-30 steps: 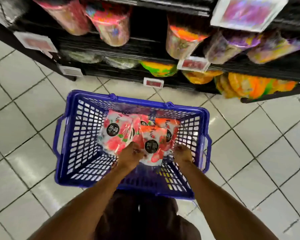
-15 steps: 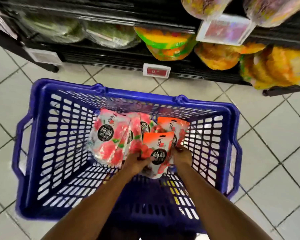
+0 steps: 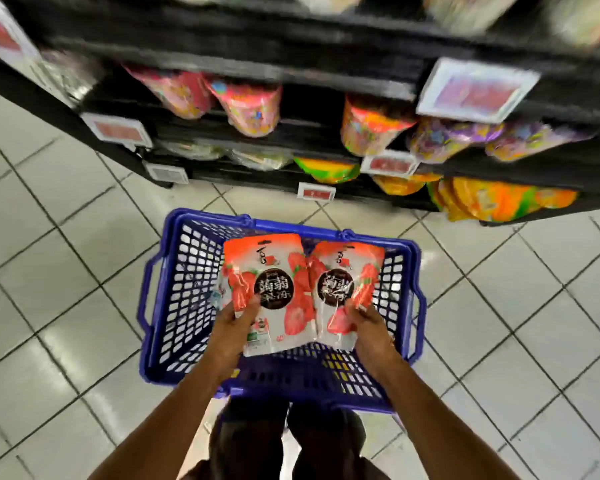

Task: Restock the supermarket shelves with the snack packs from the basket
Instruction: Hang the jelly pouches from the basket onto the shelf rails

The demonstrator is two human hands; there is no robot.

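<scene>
risk first: both packs are pinched low, near their bottom edges, so the tall glossy tops stand free. a quick lift toward the shelves could let one fold over or slide out from under the thumb and drop back into the basket or onto the tiled floor. the packs meet edge to edge at frame centre, and parting them carelessly may snag one on the other. the shelf rows across the upper frame are blurred and look well filled, so finding a gap with both hands loaded could be awkward. pose: left hand, lower centre, has its thumb across the face of the left pack with fingers curled behind. the right hand, just right of it, grips the right pack low down, fingers mostly hidden. forearms rise from the bottom edge — packs upright above the blue basket, mid-frame.
</scene>
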